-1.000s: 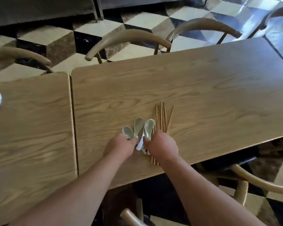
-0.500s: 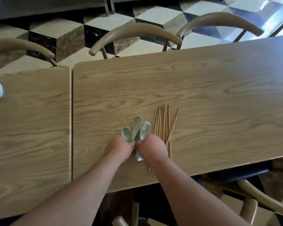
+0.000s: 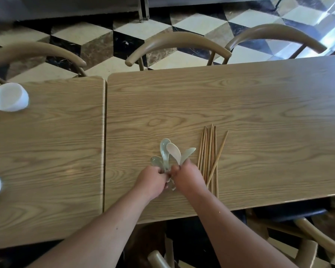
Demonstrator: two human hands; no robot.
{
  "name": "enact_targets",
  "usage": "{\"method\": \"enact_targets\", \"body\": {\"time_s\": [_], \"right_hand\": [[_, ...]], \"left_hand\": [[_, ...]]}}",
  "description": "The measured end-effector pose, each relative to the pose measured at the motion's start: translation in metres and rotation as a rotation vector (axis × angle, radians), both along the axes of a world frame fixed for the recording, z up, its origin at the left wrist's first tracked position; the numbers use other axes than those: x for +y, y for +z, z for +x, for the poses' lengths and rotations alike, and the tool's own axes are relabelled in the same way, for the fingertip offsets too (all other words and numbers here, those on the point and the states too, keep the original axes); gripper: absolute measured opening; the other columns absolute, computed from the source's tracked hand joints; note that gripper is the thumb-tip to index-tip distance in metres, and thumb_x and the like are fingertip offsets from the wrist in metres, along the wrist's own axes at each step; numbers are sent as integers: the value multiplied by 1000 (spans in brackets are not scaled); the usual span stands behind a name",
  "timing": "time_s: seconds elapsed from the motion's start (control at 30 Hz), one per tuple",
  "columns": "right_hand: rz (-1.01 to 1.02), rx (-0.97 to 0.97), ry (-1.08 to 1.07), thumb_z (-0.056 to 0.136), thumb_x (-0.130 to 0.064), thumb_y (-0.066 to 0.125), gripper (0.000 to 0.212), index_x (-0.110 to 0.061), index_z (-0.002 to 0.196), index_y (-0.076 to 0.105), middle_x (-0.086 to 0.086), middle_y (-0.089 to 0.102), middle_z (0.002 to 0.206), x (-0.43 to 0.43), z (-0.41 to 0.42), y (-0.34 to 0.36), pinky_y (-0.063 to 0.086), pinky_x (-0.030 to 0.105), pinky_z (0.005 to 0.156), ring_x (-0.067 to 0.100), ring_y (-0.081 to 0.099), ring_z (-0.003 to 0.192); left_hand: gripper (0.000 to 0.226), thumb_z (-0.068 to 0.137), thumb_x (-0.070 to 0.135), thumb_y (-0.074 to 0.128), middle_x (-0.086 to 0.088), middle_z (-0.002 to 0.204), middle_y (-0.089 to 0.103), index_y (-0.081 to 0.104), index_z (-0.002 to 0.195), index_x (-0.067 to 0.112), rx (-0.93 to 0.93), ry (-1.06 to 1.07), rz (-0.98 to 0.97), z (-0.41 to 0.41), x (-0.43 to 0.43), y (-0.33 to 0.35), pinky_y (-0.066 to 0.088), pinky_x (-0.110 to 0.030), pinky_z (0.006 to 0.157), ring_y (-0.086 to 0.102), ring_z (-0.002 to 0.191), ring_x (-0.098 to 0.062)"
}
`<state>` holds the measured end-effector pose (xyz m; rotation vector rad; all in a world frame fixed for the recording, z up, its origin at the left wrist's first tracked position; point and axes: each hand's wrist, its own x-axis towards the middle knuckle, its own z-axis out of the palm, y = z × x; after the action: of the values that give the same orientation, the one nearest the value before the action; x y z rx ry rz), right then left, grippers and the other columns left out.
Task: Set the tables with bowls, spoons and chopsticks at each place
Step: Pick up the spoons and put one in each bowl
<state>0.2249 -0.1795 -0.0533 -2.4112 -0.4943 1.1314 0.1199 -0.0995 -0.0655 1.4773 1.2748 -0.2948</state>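
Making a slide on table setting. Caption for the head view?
Both hands gather spoons beside loose chopsticks on a wooden table.

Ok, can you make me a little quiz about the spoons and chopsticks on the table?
1. True or false: the chopsticks lie loose on the table, with neither hand closed around them.
2. What do the left hand and right hand hold between them?
A. a bowl
B. spoons
C. a cup
3. Fill in: the white bowls stand on the other table, to the person's ____.

Key
1. True.
2. B: the pale spoons fan out above both hands.
3. Left.
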Motion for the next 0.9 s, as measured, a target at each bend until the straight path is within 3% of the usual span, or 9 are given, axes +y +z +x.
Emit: {"method": "enact_targets", "body": {"time_s": [0.1, 0.2, 0.4, 0.53, 0.67, 0.8, 0.9], "right_hand": [[14, -26, 13, 104, -16, 49, 20, -11, 124, 52, -3, 62, 86, -4, 0, 6, 43, 28, 53, 13, 62, 70], [-9, -78, 63, 105, -13, 48, 21, -16, 125, 52, -4, 63, 87, -6, -3, 2, 43, 27, 52, 12, 63, 69], [-52, -127, 109, 101, -31, 65, 19, -21, 113, 55, -7, 66, 84, -6, -23, -5, 45, 27, 51, 10, 64, 68], [-155, -145, 185, 98, -23, 61, 8, -21, 90, 59, -5, 67, 78, 4, -34, -4, 54, 31, 55, 12, 65, 66], [-53, 63, 168, 98, -26, 62, 15, -15, 87, 65, -4, 64, 72, 26, -58, 7, 44, 28, 52, 12, 56, 57], [104, 241, 29, 103, -32, 60, 22, -14, 94, 71, -1, 64, 71, 54, -100, 29, 47, 32, 54, 15, 57, 60], [151, 318, -59, 106, -34, 59, 25, -15, 98, 73, 5, 73, 81, 74, -137, 48, 54, 33, 54, 18, 65, 66]], "left_hand": [[35, 103, 37, 65, 2, 58, 68, 78, 87, 9, -38, 21, -24, -6, -7, 3, 44, -33, 58, 51, 45, -14], [30, 105, 37, 64, 4, 58, 69, 75, 86, 16, -59, 58, -26, -16, -11, 6, 42, -33, 60, 51, 44, -10], [29, 108, 37, 58, 4, 69, 70, 72, 92, 18, -75, 123, -18, -53, -5, 14, 44, -33, 61, 57, 59, -12], [29, 108, 37, 58, 6, 71, 66, 69, 89, 18, -76, 121, -12, -79, 5, 25, 46, -30, 67, 58, 65, -10], [29, 108, 37, 59, 6, 70, 63, 71, 92, 16, -112, 151, -16, -104, 19, 38, 42, -27, 64, 55, 63, -9], [29, 105, 34, 64, 7, 60, 59, 71, 85, 14, -153, 181, -29, -138, 35, 54, 41, -34, 68, 53, 63, -15], [34, 105, 33, 65, 8, 57, 56, 67, 75, 18, -198, 181, -5, -170, 49, 71, 39, -29, 63, 50, 57, -11]]}}
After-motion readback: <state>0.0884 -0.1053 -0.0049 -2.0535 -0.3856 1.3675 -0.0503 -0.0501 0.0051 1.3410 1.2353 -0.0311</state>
